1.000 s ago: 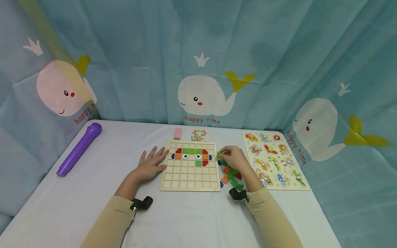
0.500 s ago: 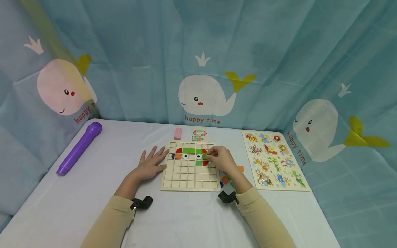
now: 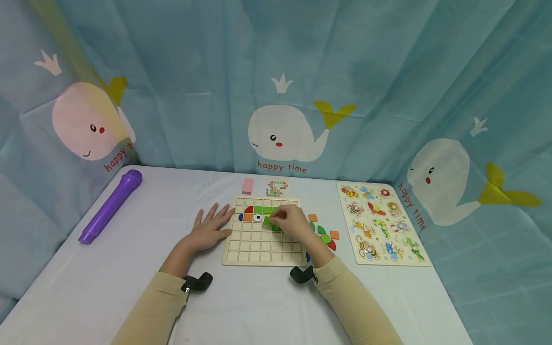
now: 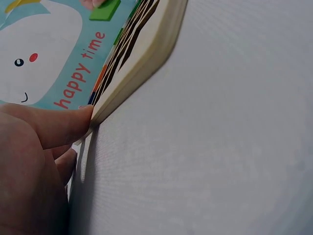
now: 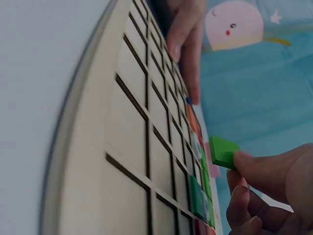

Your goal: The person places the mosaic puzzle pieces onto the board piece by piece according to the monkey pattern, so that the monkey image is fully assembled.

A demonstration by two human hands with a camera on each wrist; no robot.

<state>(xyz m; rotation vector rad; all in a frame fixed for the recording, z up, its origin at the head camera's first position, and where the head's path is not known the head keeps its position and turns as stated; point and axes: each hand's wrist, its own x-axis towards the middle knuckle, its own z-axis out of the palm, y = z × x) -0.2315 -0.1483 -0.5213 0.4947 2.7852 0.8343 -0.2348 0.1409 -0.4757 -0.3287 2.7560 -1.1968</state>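
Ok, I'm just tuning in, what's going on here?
A person's right hand pinches a green square piece over the gridded board, not yet set down. The left hand lies with its thumb against the board's left edge. Some coloured pieces sit in the far part of the grid; more loose pieces lie on the table to its right.

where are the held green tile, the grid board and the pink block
Held green tile (image 5: 224, 152): right wrist view, middle of its visible flat face.
Grid board (image 3: 265, 246): head view, a bare cell in its lower half.
Pink block (image 3: 247, 185): head view, middle of its top face.
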